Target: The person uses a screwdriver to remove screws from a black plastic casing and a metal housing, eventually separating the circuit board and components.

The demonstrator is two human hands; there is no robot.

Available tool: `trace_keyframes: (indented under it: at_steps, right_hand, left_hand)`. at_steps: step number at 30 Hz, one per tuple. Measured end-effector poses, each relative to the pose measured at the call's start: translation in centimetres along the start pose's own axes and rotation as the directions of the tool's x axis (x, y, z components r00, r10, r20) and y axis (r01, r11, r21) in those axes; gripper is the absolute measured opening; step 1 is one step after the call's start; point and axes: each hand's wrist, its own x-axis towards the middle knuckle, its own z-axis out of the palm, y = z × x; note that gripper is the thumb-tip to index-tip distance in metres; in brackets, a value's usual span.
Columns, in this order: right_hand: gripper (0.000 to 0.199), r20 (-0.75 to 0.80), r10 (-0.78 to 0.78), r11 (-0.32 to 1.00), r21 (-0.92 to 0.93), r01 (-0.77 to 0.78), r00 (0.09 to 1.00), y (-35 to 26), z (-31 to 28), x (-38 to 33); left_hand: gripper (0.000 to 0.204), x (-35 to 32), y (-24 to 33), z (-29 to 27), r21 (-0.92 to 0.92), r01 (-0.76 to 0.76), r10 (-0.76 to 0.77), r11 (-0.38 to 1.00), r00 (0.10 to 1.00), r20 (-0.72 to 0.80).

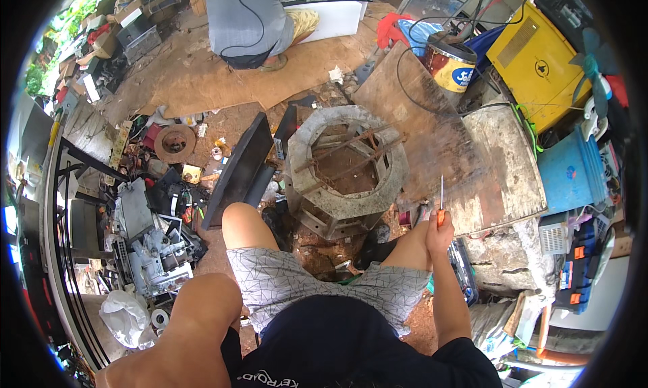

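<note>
My right hand (439, 235) is closed around the orange handle of a screwdriver (442, 193), whose thin metal shaft points away from me. It is held over my right knee, beside a worn wooden board (503, 162). My left arm bends at the lower left, and its hand is out of sight. Between my knees and just beyond them stands a grey octagonal frame (393, 165) with an open middle. Two rusty bars (351, 148) lie across its top. Left of the frame, a black flat panel (237, 162) leans at a slant near my left knee.
Loose electronic parts (158, 249) and scrap cover the ground at left. Another person (243, 23) sits at the far side on brown sheeting (202, 84). A yellow case (533, 67), a paint can (449, 64), a blue bin (574, 168) and a toolbox (580, 273) stand at right.
</note>
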Motion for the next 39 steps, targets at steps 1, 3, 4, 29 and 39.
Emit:
trace_keyframes:
  at_steps: [1, 3, 4, 29, 39]
  right_hand:
    - [0.032, -0.01, -0.015, 1.0, 0.005, 0.015, 1.0, 0.1, -0.1, 0.0]
    - [0.032, -0.003, 0.003, 1.0, -0.026, -0.003, 1.0, 0.2, -0.3, -0.1]
    - [0.032, 0.0, 0.012, 0.999, -0.038, -0.012, 1.0, 0.2, -0.3, -0.2]
    - [0.029, 0.065, 0.032, 0.999, -0.02, -0.031, 0.997, -1.2, -1.3, -0.4]
    - [0.03, 0.077, -0.017, 1.0, -0.02, 0.019, 0.997, -1.3, -0.6, -0.1]
  left_hand:
    - [0.022, -0.2, 0.2, 0.0, 0.022, 0.017, -0.016, 1.0, 0.999, -0.036]
    - [0.02, -0.6, 0.5, -0.2, 0.081, 0.042, -0.032, 0.996, 0.992, -0.123]
    - [0.02, -0.7, 0.6, -0.3, 0.123, 0.063, -0.041, 0.99, 0.984, -0.176]
    - [0.043, -36.2, 4.4, -5.8, 0.091, 0.635, -0.374, -0.767, -0.327, -0.868]
    - [0.04, -37.2, 5.0, -4.7, 0.262, 0.595, -0.462, -0.76, -0.211, -0.861]
